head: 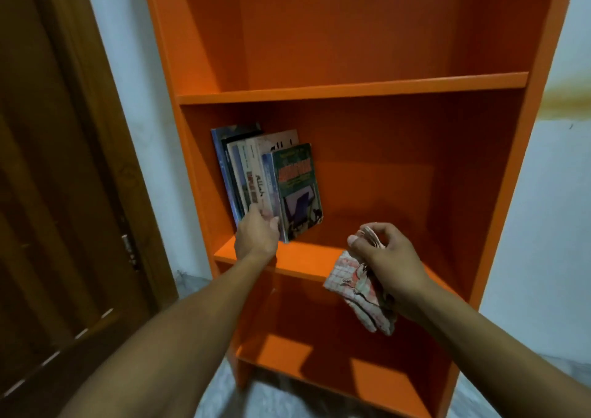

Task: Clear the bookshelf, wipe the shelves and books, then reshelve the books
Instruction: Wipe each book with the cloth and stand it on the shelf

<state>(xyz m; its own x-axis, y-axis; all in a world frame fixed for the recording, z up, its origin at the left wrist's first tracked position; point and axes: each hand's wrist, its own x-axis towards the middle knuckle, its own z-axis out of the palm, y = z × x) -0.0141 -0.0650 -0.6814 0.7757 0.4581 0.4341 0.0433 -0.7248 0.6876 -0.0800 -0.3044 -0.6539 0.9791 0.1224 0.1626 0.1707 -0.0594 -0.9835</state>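
On the middle shelf, far left: small row of thin paperback books [256, 174], leaning left against the orange side panel, lower edges on the shelf board.
Front book: green-covered paperback with a dark picture [299, 190], rightmost of the row, tilted, nothing propping it on the right.
Handling, judged: light, thin, flexible covers; likely to bend or fan if pinched at one corner; glossy fronts probably a little slippery.
Where to take hold: across the bottom of the spines, several at once, thumb on one face and fingers on the other; or flat against the green cover to keep the row from toppling right.
Left hand [256, 237]: at the foot of the row, fingers [259, 214] touching the lower spines; closed round the books or only pressed on them, cannot tell.
Right hand [388, 256]: well apart from the books, in front of the shelf edge, fingers curled shut on a bunched pink-and-white checked cloth [358, 293] hanging below the palm.
Cloth, judged: soft, limp, light; no care needed beyond a firm bunch.
Shelf board: bare orange laminate middle shelf [303, 259], smooth, hard.
Surround: tall orange laminate bookshelf [351, 89], upper and lower compartments bare; dark brown wooden door [64, 177] to the left.
Stage, judged: either clearing or reshelving; cannot say which.
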